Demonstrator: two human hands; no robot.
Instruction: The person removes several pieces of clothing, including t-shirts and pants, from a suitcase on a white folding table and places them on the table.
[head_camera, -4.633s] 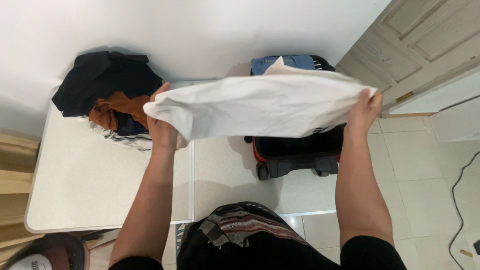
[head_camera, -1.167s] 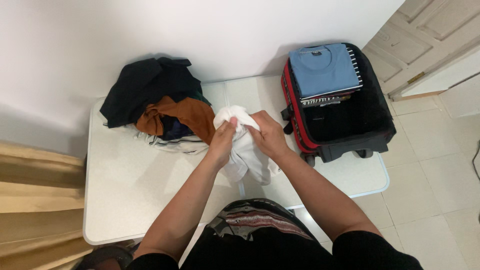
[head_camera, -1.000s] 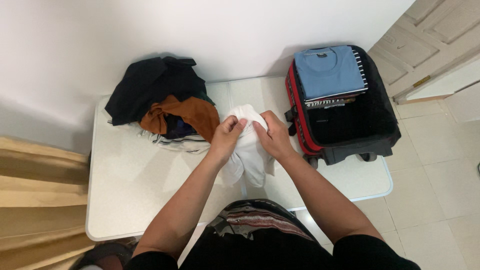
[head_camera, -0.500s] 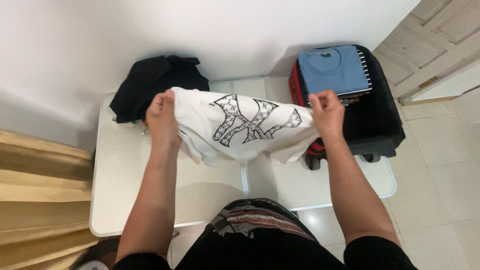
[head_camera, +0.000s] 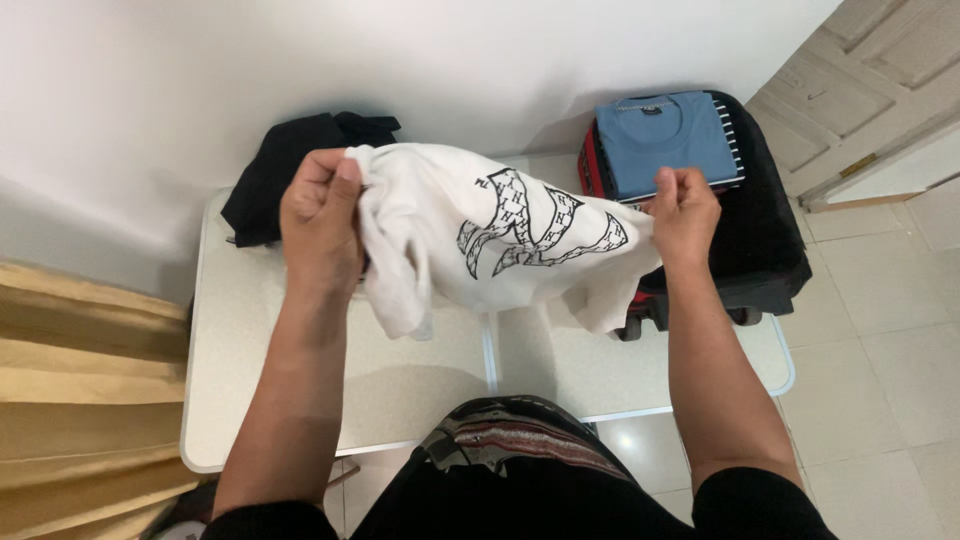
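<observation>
Since half a second ago the white printed shirt (head_camera: 500, 235) has turned slightly, stretched above the white surface (head_camera: 300, 350). Left hand (head_camera: 322, 215), fingers closed, bunches one end before the dark clothes pile (head_camera: 285, 170); right hand (head_camera: 683, 215) pinches the other end beside the open suitcase (head_camera: 760, 230) holding a folded blue shirt (head_camera: 665, 140).

I see a white shirt (head_camera: 500, 240) with a black printed design across its front, the shapes filled with a small repeating pattern. On the white table (head_camera: 300, 370) lies a pile of black clothes (head_camera: 290, 165). The suitcase (head_camera: 760, 230) is black with red trim, and a folded blue shirt (head_camera: 665, 140) rests in it. Beside the table hangs a golden-yellow curtain (head_camera: 80, 400); the floor tiles (head_camera: 880, 330) are pale cream.
</observation>
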